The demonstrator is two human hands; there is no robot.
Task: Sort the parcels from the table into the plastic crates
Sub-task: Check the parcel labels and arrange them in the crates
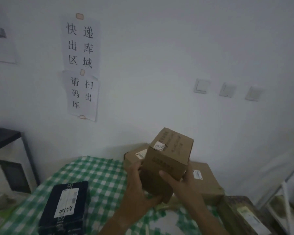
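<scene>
A small brown cardboard parcel (168,160) with a white label is held up above the table, tilted. My left hand (139,192) grips its lower left side and bottom. My right hand (178,182) grips its lower right side, thumb on the near face. On the green checked tablecloth (98,177) lies a black parcel (64,207) with a white label at the left. Brown parcels lie behind (134,156) and to the right (205,182) of the held one. Another parcel (241,216) sits at the lower right. No plastic crate is clearly visible.
A white wall with paper signs (81,65) and switches (200,86) rises behind the table. A black shelf (2,136) stands at the left. White fabric and a white frame (285,189) are at the right edge.
</scene>
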